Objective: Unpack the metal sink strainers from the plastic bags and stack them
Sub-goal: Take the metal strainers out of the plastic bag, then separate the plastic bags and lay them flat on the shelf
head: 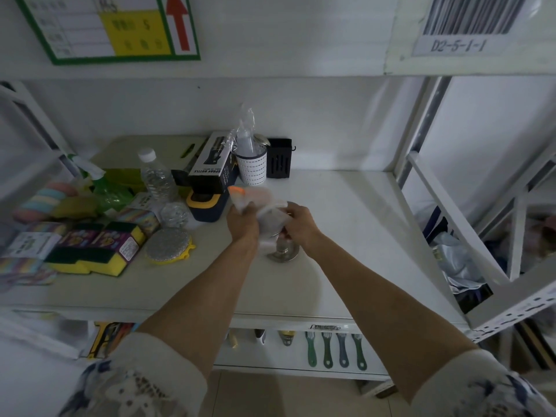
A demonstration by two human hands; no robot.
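Both hands meet above the middle of the white shelf. My left hand grips a clear plastic bag with an orange strip at its top. My right hand is closed on the lower part of the bag, where a metal sink strainer shows blurred through the plastic. Directly beneath the hands, a small stack of metal strainers stands on the shelf, its wide rim at the bottom. The hands partly hide the stack's top.
Left of the hands lie sponges, a round scrubber, a water bottle, a spray-bottle box, a white holder and a black caddy. The shelf frame rises on the right. Brushes hang below.
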